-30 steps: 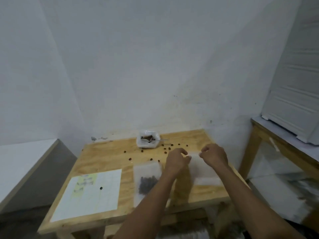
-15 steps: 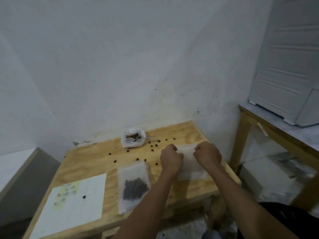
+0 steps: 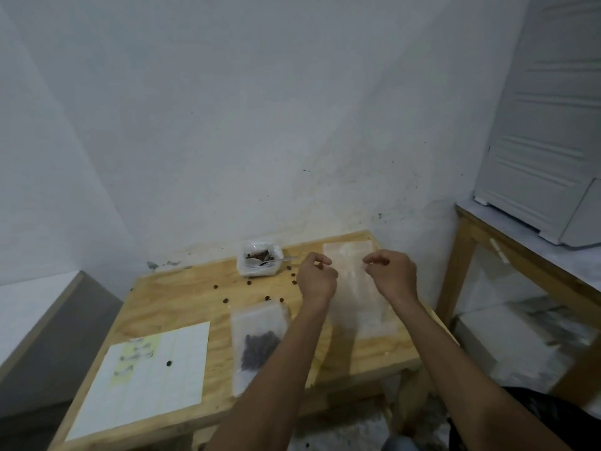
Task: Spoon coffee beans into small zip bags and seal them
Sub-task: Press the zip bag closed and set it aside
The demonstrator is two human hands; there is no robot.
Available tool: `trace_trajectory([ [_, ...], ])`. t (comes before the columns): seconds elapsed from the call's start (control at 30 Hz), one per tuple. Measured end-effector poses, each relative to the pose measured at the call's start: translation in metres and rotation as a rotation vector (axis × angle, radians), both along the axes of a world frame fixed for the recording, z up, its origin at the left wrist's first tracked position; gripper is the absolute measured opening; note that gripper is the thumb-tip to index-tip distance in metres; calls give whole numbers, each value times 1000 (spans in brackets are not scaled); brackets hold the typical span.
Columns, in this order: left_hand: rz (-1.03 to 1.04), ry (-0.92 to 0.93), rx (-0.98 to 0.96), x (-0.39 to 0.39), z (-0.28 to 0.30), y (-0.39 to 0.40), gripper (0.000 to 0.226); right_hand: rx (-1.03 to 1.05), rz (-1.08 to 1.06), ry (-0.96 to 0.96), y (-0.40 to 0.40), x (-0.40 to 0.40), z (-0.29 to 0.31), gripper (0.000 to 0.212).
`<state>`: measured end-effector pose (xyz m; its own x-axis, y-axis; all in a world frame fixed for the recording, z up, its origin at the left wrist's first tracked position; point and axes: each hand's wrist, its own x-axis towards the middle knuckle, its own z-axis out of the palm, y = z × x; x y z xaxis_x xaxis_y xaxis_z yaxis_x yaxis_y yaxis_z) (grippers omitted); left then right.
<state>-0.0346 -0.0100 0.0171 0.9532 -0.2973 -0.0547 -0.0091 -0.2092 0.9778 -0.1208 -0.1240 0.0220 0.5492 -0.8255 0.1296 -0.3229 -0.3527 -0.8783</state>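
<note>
My left hand point(image 3: 317, 278) and my right hand point(image 3: 392, 276) pinch the two sides of an empty clear zip bag point(image 3: 353, 288) near its top, holding it over the right part of the wooden table point(image 3: 182, 297). A second zip bag point(image 3: 257, 340) with a heap of dark coffee beans in it lies flat on the table beside my left forearm. At the back stands a small white container point(image 3: 258, 271) with beans, and a spoon point(image 3: 276, 261) rests in it. Loose beans point(image 3: 225, 300) are scattered in front of the container.
A lined paper sheet point(image 3: 146, 379) with one bean on it lies at the table's front left. A second wooden table point(image 3: 468, 242) with a white appliance point(image 3: 546, 141) stands to the right. A low grey ledge point(image 3: 42, 320) runs along the left. The wall is close behind.
Both hands have risen from the table with the empty bag, which now hangs between them. Their fists have loosened into pinches at the bag's sides.
</note>
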Motion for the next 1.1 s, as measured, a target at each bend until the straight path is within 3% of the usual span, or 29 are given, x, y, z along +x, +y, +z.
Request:
trace_trajectory([
  [0.1,-79,111,-242,10,22,22,30,270,136,-268,7,-2,25,16],
  [0.27,-131,-17,-331,26,58,74,34,412,356,-451,38,9,74,17],
  [0.33,-141,-109,-300,33,68,95,34,426,467,-439,50,17,91,17],
  [0.5,-147,-292,-262,49,89,137,37,180,728,-237,83,40,114,19],
  [0.57,-119,-351,-230,55,91,147,34,142,761,-227,97,48,118,17],
  [0.7,91,-497,10,59,87,156,12,116,729,-251,116,65,113,18],
  [0.77,134,-530,-23,58,88,156,13,107,689,-255,123,72,109,19],
  [0.9,70,-340,-247,54,92,154,29,64,640,-269,136,82,105,19],
  [1.1,-8,-54,-497,55,94,162,20,111,669,-270,142,92,103,24],
])
